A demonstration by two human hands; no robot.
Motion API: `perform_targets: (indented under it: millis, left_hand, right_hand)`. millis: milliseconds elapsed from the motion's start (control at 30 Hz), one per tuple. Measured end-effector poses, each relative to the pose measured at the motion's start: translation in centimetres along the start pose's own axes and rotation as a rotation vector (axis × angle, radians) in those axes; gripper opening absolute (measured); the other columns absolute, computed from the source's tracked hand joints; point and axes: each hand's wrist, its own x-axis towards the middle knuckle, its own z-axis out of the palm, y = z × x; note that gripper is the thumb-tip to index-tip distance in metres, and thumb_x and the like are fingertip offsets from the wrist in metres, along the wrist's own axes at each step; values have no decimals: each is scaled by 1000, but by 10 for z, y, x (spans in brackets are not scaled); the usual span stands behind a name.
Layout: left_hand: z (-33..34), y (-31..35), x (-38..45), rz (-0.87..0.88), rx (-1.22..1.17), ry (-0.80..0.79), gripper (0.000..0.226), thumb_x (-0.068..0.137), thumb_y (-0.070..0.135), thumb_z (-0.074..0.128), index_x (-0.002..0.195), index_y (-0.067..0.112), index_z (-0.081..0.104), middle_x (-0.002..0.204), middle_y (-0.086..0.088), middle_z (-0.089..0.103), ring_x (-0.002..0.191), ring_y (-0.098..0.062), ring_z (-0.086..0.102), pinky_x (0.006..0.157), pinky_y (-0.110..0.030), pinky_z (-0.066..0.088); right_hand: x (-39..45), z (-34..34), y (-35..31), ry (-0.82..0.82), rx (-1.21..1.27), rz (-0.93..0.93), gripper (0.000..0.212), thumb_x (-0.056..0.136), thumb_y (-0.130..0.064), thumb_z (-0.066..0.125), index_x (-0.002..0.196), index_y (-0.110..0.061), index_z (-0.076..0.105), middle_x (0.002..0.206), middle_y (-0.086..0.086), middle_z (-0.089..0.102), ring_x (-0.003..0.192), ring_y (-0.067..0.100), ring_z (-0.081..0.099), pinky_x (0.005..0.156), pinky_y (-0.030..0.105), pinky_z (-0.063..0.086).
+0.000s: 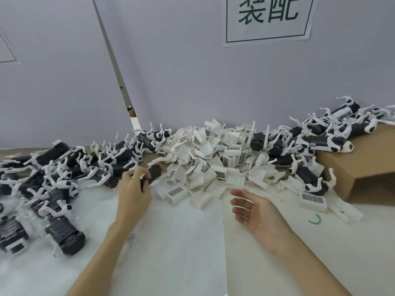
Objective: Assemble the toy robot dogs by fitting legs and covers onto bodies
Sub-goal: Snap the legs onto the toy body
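Observation:
My left hand (134, 189) grips a black toy dog body (152, 173) just above the white table, at the edge of the left heap. My right hand (254, 208) hovers open, palm up, fingers relaxed, holding nothing, just in front of the pile of white covers (213, 159). To the left lies a heap of black bodies with white legs (64, 174). More dogs with legs (320, 133) are stacked at the back right.
A brown cardboard box (367, 165) stands at the right, open toward me. A single white cover (313, 201) and a green twist of wire (315, 220) lie near it. The white table (181, 242) runs to a lilac wall with a paper sign (268, 18).

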Motion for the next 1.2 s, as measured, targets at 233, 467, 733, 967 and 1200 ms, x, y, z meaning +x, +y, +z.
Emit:
perform_targets:
  millis: [233,467,733,967,1200]
  left_hand:
    - [14,62,-21,-198,-657,-180,33,97,-6,58,95,27,59,84,9,62,71,-17,52,65,-31,45]
    - [15,92,-36,-227,-1034,-519,31,89,18,62,120,22,64,75,-4,57,63,-17,48,52,-29,38]
    - [19,95,-40,-305,-1067,-638,39,94,36,76,127,17,68,102,5,76,76,-19,67,68,-24,53]
    - [15,94,-42,-214,-941,-658,53,85,22,87,134,30,65,130,11,69,86,-30,79,66,-25,55]
    - [16,79,-36,377,-480,-435,63,85,-9,80,129,30,59,143,3,46,123,-11,55,84,-17,55]
  right_hand:
    - [-2,0,3,-32,-104,-94,29,103,-19,58,128,-10,69,103,13,75,85,23,74,73,32,55]
    - [-5,4,5,-190,-293,-353,62,83,-43,85,140,-44,60,144,-14,61,131,9,60,97,33,58]
    - [-2,2,6,33,-261,-377,54,70,-53,89,113,-22,77,113,3,76,106,20,74,77,26,60]
    - [-13,3,-4,18,-362,-450,62,69,-47,83,126,-26,68,119,1,75,107,19,72,83,29,60]
    - [-14,-19,-23,-455,-77,-127,64,97,8,43,150,-27,54,141,25,60,128,54,58,103,47,55]
